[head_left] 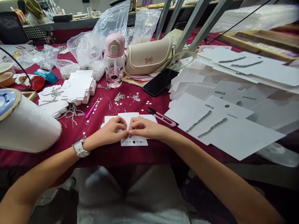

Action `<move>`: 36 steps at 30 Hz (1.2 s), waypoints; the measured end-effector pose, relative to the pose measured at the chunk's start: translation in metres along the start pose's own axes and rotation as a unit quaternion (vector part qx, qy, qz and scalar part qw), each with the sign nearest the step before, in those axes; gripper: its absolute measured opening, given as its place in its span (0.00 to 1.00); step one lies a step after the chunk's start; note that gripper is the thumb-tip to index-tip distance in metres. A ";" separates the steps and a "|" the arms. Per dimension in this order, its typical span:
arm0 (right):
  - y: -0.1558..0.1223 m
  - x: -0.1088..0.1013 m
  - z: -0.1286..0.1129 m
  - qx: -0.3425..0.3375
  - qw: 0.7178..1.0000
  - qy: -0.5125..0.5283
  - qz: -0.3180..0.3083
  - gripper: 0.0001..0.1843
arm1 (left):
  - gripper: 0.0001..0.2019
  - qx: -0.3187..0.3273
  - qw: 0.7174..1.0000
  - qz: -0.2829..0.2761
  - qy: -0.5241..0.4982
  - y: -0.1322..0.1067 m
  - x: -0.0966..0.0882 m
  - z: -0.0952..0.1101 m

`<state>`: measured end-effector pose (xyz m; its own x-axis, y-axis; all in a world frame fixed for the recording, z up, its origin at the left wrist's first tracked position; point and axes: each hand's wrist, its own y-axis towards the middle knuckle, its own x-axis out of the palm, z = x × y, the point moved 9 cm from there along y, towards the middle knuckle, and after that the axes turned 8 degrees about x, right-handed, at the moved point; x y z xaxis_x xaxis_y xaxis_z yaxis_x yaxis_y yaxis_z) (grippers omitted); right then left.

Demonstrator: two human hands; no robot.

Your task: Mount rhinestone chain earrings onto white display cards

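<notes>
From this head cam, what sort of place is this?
Looks like a jewellery packing workshop: white MNG earring cards, loose silver chain, and clear plastic bags spread over a red table cloth.

The left hand and right hand cover the middle of the white card, hiding whatever lies at their fingertips. The card's print is too small to read. The wooden tray at top right is blurred and cut off by the picture's edge.
</notes>
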<state>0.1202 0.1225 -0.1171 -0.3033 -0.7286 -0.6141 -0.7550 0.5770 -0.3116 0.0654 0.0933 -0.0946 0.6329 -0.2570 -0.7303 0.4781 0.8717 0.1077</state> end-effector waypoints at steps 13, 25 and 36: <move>0.001 -0.001 0.002 -0.010 1.000 0.021 0.003 0.10 | 0.12 0.007 1.000 -0.007 -0.001 0.000 0.001 -0.003; 0.001 0.001 0.002 -0.005 1.000 0.014 -0.003 0.09 | 0.12 0.001 1.000 -0.013 -0.019 0.001 0.002 -0.004; 0.002 0.001 0.001 -0.015 0.999 0.039 -0.005 0.09 | 0.12 0.008 1.000 -0.006 -0.015 0.001 0.001 -0.001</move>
<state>0.1192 0.1233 -0.1195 -0.3387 -0.7621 -0.5518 -0.7754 0.5583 -0.2952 0.0657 0.0940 -0.0957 0.6444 -0.2802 -0.7115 0.4962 0.8611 0.1103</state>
